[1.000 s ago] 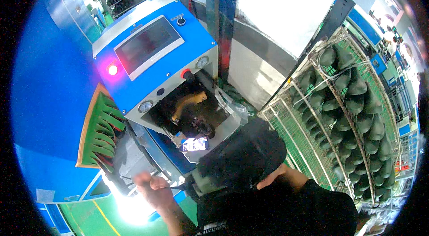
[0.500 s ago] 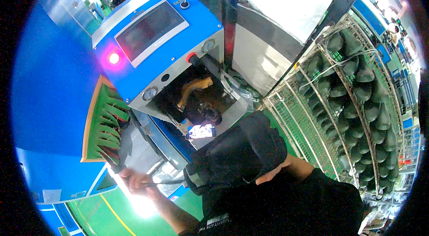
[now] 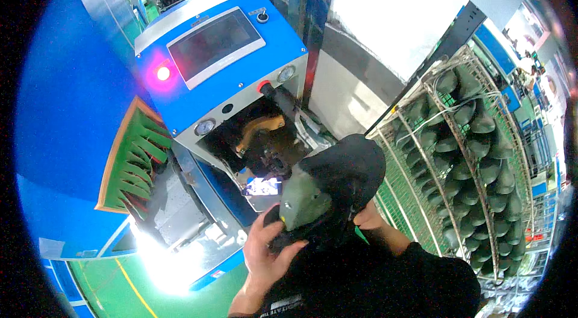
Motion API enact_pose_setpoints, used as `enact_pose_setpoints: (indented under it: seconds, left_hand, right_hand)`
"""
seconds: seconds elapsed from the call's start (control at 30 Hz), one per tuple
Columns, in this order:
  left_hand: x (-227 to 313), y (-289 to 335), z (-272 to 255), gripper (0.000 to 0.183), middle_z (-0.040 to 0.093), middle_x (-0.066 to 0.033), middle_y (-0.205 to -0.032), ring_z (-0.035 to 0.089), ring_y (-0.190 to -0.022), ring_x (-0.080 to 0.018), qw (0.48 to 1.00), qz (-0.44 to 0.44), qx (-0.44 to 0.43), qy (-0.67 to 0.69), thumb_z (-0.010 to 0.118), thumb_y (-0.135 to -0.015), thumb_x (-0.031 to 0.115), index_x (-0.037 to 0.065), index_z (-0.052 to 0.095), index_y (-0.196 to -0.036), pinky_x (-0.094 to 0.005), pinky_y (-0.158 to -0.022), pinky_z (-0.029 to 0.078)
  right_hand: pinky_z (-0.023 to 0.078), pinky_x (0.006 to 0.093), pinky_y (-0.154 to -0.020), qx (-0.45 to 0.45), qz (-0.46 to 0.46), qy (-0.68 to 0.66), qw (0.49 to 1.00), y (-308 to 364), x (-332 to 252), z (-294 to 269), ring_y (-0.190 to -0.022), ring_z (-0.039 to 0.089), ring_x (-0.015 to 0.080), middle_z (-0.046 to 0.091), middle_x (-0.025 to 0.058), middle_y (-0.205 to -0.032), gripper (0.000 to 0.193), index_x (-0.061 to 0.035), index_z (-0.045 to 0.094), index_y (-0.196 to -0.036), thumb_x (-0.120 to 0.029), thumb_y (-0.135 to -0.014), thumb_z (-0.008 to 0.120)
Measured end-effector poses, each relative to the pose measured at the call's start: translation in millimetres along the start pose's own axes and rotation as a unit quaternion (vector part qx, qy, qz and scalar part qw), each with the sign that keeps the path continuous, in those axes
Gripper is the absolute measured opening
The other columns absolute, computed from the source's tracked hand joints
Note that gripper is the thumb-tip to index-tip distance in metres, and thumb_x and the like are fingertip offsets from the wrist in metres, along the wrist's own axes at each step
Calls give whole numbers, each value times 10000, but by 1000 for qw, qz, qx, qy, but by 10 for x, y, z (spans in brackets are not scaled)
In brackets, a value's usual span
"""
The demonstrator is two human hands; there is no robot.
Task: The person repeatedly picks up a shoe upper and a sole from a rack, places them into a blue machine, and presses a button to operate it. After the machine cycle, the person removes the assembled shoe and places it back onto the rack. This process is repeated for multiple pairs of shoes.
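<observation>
A black shoe upper (image 3: 355,164) with a grey-green sole-shaped face (image 3: 302,200) turned upward is held in front of my body, tilted, by both hands. Around its near left end my left hand (image 3: 268,252) is closed, fingers on one side and thumb on the other. On the opposite side my right hand (image 3: 368,217) grips the upper's edge; most of its fingers are hidden beneath. Just beyond the upper is the open work bay of a blue machine (image 3: 229,86), where a curved tan-yellow part (image 3: 260,129) and a small bright screen (image 3: 263,186) show.
A red-lit button (image 3: 163,74) glows beside the machine's dark display (image 3: 214,44). To the left stands a wood-framed green panel (image 3: 135,167) with leaf-like strips. On the right, a wire rack (image 3: 415,188) holds several rows of dark green, rounded shoe-shaped pieces (image 3: 475,179).
My left hand has left the thin strap-like piece it held at lower left and come to the upper's end. The upper has turned, showing its grey-green face. The view has shifted slightly.
</observation>
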State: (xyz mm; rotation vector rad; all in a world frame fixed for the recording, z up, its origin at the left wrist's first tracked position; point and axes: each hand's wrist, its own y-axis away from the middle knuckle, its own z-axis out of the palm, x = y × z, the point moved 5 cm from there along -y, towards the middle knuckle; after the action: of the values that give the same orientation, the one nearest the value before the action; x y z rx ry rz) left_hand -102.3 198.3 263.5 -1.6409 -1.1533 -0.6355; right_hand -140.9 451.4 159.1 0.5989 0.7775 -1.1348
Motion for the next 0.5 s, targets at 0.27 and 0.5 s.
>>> enact_pose_setpoints:
  seconds: [0.27, 0.5]
  left_hand:
    - [26, 86, 239, 402, 614, -342, -1225, 715, -945, -392, 995, 94, 12, -26, 886, -682, 121, 30, 619, -968, -370, -774, 578]
    - [-31, 67, 319, 634, 715, -177, -1003, 709, -871, -322, 988, 80, -23, -132, 848, -725, 62, 23, 559, -1288, -353, -793, 565]
  right_hand:
    - [381, 459, -1115, 73, 21, -83, 994, 106, 192, -493, -1303, 506, 276, 541, 86, -1405, 826, -51, 402, -1470, -60, -718, 743]
    - [383, 441, -1112, 65, 70, -77, 992, 100, 96, -510, -1290, 515, 267, 536, 80, -1408, 840, -56, 360, -1496, -67, -735, 717]
